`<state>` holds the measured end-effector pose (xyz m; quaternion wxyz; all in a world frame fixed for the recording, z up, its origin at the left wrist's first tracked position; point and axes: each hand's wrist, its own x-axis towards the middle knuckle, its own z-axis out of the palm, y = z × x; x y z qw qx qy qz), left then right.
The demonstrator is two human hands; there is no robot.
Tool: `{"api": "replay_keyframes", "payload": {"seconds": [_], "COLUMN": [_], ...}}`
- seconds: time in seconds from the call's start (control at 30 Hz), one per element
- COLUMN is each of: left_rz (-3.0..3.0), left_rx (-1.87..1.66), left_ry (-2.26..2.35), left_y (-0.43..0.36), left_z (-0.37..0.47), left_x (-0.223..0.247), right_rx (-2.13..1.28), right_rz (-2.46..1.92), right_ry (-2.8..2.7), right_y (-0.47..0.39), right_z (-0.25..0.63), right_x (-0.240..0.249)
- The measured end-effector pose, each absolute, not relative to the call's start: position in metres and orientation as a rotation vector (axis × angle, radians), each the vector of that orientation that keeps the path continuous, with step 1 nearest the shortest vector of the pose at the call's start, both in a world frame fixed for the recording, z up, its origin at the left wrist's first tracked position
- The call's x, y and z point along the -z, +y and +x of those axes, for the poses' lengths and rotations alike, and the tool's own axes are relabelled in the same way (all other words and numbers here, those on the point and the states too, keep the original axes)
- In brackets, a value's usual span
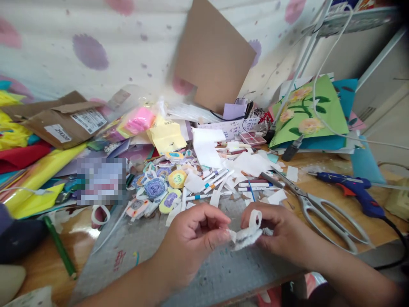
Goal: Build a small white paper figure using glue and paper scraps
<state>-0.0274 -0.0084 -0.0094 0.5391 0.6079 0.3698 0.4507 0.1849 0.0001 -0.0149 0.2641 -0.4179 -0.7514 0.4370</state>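
Note:
Above the grey mat, near its front edge, my right hand is closed on a small white craft piece with a fuzzy edge and a white loop standing up from it. My left hand pinches a small white strip at the left side of that piece, thumb against fingers. Just beyond my hands lies a pile of small decorated pieces, among them a purple one and a yellow one. White paper scraps and markers are scattered to the right of the pile.
Large scissors and a blue glue gun lie on the right. A cardboard box stands at the back left, a brown board at the back. A green pencil rests at left.

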Motion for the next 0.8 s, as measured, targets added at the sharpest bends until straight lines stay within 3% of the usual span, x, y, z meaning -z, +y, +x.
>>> {"api": "replay_keyframes", "payload": {"seconds": [0.37,0.8], "left_rz": [2.121,2.209], "left_rx": [-1.078,-0.997], "left_ry": [0.847,1.049], "left_y": [-0.006,-0.007], "left_z": [-0.031,-0.028], "left_x": [0.007,0.008], "right_rx": [-1.165,-1.124], "right_rz": [-1.160,-1.245], "right_ry": [-2.146,-2.096], "right_y": [0.000,-0.004], "right_z": [0.180,0.180], "right_x": [0.011,0.000]}}
